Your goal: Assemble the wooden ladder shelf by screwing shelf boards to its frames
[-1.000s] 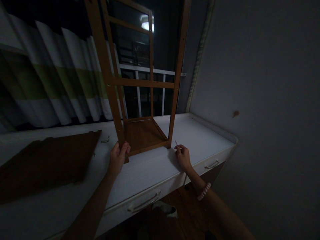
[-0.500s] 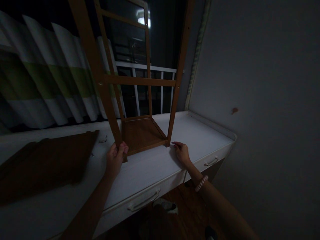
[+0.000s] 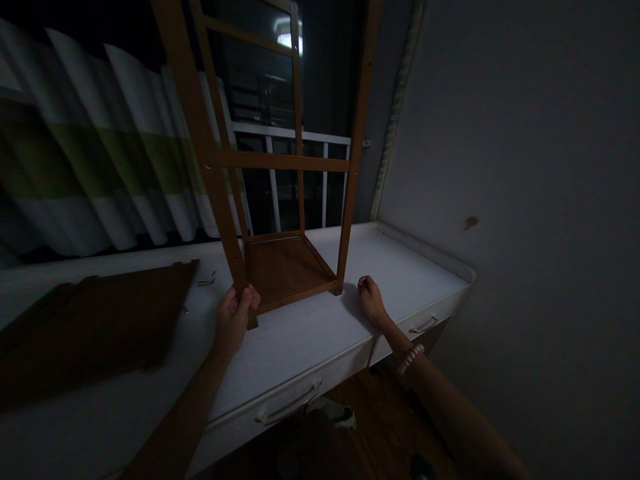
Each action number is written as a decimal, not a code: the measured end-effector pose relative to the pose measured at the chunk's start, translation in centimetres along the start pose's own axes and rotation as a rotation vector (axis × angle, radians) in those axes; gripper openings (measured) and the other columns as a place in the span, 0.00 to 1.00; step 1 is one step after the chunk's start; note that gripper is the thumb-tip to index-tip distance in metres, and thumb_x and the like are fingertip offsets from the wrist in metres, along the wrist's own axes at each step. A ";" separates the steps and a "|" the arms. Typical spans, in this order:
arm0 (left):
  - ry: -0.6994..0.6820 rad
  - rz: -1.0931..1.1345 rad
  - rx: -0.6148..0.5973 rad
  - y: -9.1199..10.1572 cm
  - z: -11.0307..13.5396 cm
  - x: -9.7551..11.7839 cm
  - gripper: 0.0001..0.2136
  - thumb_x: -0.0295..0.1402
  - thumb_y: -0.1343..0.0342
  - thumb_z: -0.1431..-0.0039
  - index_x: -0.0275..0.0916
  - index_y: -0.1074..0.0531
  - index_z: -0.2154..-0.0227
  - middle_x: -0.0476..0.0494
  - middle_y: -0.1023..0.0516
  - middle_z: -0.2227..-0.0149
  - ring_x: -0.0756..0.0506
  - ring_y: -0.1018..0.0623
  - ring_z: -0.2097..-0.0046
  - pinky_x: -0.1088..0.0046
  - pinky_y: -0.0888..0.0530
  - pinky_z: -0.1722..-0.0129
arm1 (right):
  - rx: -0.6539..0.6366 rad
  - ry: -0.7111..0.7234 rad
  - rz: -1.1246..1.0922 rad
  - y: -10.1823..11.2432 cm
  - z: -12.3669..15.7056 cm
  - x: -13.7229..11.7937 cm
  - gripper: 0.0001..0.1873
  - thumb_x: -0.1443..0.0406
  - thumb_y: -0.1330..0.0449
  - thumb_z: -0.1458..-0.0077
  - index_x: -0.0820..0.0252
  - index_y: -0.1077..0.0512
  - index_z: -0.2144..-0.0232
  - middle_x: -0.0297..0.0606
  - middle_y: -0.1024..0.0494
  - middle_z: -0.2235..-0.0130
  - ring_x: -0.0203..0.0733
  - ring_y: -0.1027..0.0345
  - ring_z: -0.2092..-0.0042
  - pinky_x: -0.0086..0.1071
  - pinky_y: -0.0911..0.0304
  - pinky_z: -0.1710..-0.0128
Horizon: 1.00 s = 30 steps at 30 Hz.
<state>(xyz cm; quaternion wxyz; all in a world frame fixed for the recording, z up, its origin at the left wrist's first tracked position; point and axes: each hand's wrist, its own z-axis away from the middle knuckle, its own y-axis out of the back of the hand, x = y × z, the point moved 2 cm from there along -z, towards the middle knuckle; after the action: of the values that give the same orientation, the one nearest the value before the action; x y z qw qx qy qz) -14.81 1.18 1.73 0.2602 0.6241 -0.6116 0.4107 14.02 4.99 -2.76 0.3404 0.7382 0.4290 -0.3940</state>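
Observation:
A tall wooden shelf frame (image 3: 280,160) stands upright on the white desk (image 3: 310,333), with a brown bottom shelf board (image 3: 285,270) fitted in it. My left hand (image 3: 234,319) is closed round the foot of the frame's front left leg. My right hand (image 3: 371,299) rests on the desk just right of the front right leg, fingers curled together; a small thin thing seen in it earlier is hidden now.
A loose dark brown board (image 3: 95,320) lies on the desk at the left, with small metal fittings (image 3: 206,280) beside it. Desk drawers with handles (image 3: 287,405) face me. A striped curtain (image 3: 100,153), a window railing (image 3: 295,173) and a grey wall (image 3: 525,200) surround the desk.
My right hand drew back slightly to the right of the front right leg and curled shut. The left hand kept its hold on the left leg.

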 end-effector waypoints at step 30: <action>0.016 0.033 -0.060 -0.1 1.0 0.4 0.10 0.38 0.48 0.48 0.38 0.39 0.77 0.54 0.40 0.81 0.54 0.38 0.78 0.77 0.40 0.77 | -0.045 0.213 -0.009 -1.2 -4.7 -10.3 0.23 0.48 0.47 0.55 0.59 0.43 0.87 0.27 0.45 0.84 0.29 0.50 0.80 0.26 0.53 0.81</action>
<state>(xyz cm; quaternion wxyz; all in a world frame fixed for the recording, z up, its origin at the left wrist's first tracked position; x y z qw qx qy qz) -14.51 0.14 1.50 0.2766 0.6027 -0.6318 0.4013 11.00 5.64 8.15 0.3074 0.7662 0.4748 -0.3050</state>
